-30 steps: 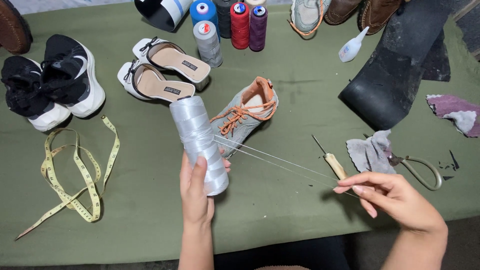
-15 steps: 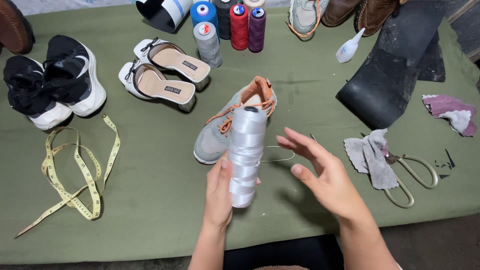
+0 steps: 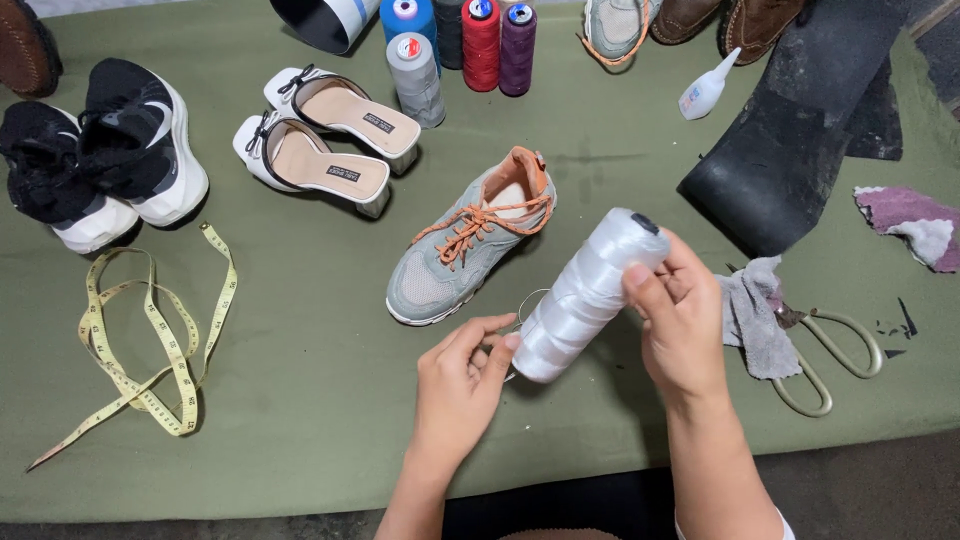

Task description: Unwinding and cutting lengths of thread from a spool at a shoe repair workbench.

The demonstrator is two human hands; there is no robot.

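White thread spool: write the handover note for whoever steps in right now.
Left hand: fingertips on the lower end of the white thread spool, pinching a loose thread.
Right hand: grips the spool's upper end, tilted above the green table.
Grey sneaker with orange laces lies just behind the spool; scissors and a grey rag sit to the right.
Done: spool in hand.
Left: no stitching on the sneaker visible yet.

The big spool of thread [image 3: 588, 294] is glossy white with a black core. Just left of it lies a grey-green sneaker [image 3: 470, 243] with orange laces and an orange lining. Further left of the spool, the measuring tape [image 3: 150, 340] is yellow with dark markings. Above the spool stand blue [image 3: 408, 17], grey [image 3: 415, 66], red [image 3: 481, 42] and purple [image 3: 517, 47] thread cones. The table cover [image 3: 300, 400] is olive green.
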